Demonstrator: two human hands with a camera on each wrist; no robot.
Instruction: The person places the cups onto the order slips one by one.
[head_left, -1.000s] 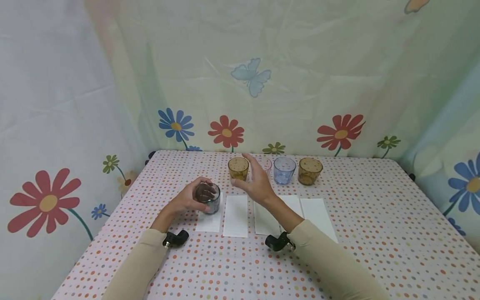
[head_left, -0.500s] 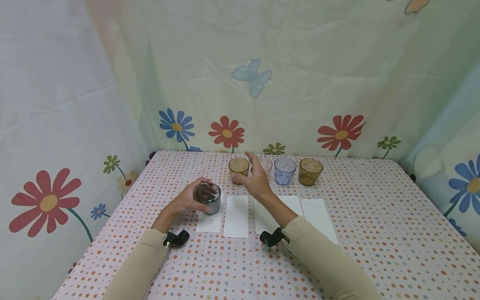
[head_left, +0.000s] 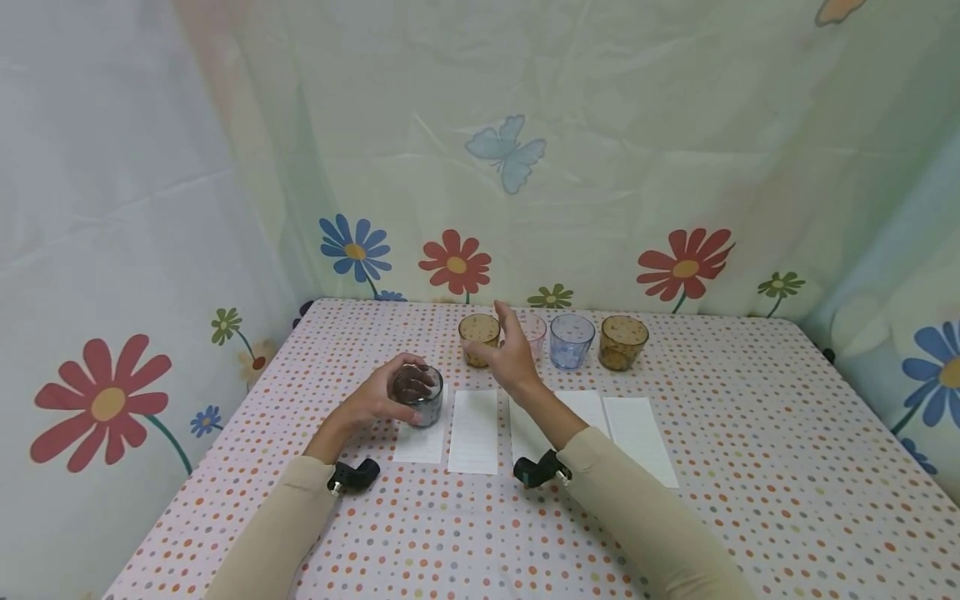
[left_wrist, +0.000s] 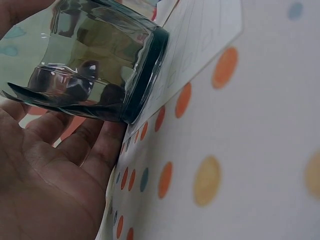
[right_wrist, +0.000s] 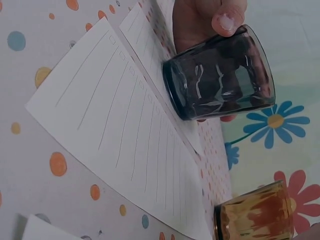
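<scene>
My left hand (head_left: 371,397) grips a dark grey drinking glass (head_left: 430,409) from its left side, thumb in front and fingers behind. The glass stands upright on the leftmost sheet of white paper (head_left: 417,448). My right hand (head_left: 512,360) reaches to the back row, its thumb and forefinger spread beside the leftmost amber glass (head_left: 474,327). In the head view the thumb overlaps the front of that glass. Along the bottom right of the right wrist view, the same amber glass (right_wrist: 257,212) shows with a bit of skin by its rim.
Right of the amber glass stand a pink glass (head_left: 537,333), partly hidden by my right hand, a blue glass (head_left: 572,343) and another amber glass (head_left: 622,344). Several lined sheets, such as the second paper (head_left: 473,433), lie in a row on the dotted tablecloth (head_left: 757,433).
My right hand has shifted slightly left and its thumb now overlaps the leftmost amber glass. The left hand keeps its hold on the dark glass, in the same place.
</scene>
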